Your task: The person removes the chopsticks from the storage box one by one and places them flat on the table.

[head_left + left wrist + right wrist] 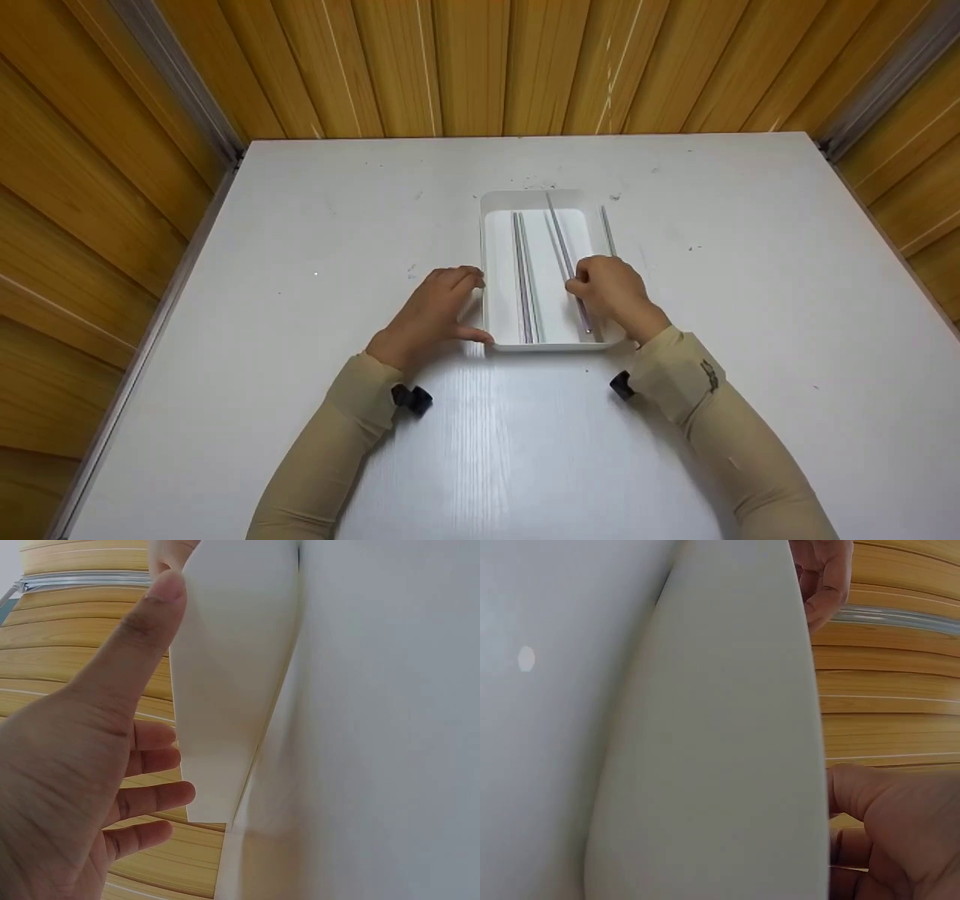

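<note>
A white rectangular tray [551,347] lies on the table, and in it several thin silver chopsticks [523,277] lie lengthwise on the left side. My right hand [611,289], over the tray's right part, pinches another silver chopstick [559,229] between thumb and fingers, slanted above the tray floor. One more chopstick [607,227] shows by the right rim, its near end hidden by that hand. My left hand [439,304] is at the tray's left side, thumb and fingers spread at its edge. In the left wrist view, the left fingers [154,799] lie along the tray wall [225,690].
The white table [315,225] spreads around the tray, with small dark marks on it. Wood-patterned panels [480,67] stand behind it and at both sides. A small black camera [412,400] sits on the left wrist.
</note>
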A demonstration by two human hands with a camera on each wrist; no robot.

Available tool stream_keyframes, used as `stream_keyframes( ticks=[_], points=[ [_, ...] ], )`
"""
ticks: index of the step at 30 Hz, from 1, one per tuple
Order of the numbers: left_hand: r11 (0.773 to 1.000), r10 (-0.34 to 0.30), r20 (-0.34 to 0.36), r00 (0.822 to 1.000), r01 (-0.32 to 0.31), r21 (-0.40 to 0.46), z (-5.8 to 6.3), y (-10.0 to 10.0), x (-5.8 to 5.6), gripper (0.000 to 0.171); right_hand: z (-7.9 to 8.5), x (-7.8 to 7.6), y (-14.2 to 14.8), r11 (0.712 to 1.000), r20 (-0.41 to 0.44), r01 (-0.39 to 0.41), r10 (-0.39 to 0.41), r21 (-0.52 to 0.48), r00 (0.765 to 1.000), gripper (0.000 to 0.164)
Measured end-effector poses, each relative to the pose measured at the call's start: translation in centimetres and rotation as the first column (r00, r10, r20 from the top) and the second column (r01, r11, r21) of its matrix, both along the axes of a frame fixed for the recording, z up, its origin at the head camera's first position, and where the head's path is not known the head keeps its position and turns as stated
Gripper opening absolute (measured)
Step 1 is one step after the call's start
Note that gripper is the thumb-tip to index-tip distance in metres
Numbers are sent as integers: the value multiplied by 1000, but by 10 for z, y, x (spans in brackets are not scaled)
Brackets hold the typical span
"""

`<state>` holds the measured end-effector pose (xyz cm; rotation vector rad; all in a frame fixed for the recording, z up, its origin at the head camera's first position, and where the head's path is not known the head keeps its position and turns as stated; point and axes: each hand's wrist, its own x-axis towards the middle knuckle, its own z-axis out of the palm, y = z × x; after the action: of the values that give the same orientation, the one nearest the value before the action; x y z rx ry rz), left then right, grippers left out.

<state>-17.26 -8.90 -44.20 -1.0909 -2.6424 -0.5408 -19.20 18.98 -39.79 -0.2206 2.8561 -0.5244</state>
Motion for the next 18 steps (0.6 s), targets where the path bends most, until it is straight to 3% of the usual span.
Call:
stream_keyframes(
  ticks=[18],
  points=[
    [1000, 0, 1, 1000, 0, 12, 1, 0, 0, 77, 6, 0, 20, 1000, -56, 8, -9, -18, 998, 21]
  ],
)
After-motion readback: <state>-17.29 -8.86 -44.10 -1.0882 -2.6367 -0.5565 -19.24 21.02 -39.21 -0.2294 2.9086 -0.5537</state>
